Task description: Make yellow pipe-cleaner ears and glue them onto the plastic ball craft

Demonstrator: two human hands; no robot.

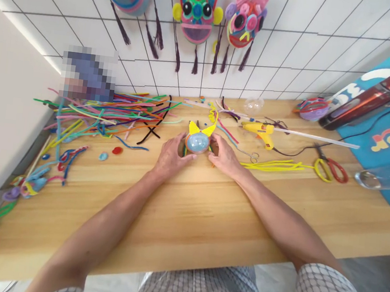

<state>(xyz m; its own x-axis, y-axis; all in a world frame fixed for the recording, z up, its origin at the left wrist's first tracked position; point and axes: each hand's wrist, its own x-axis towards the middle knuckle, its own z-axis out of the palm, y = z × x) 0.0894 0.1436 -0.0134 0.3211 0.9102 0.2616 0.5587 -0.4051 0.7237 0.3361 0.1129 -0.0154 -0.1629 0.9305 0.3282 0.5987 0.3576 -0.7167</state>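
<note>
A small craft figure rests in the middle of the table, between my two hands. It has a clear, shiny dome in front, two pointed yellow pipe-cleaner ears and a curling yellow strand rising at its right. My left hand curves round its left side, thumb towards the front. On the opposite side, the bent fingers of my right hand grip its edge. Yellow pipe cleaners lie just right of my right hand, near small metal scissors. Some fingertips are hidden behind the figure.
A yellow glue gun with its cord, large scissors and a thermos are on the right. Coloured pipe cleaners heap at back left. A clear plastic shell stands behind. Decorated masks hang on the tiled wall.
</note>
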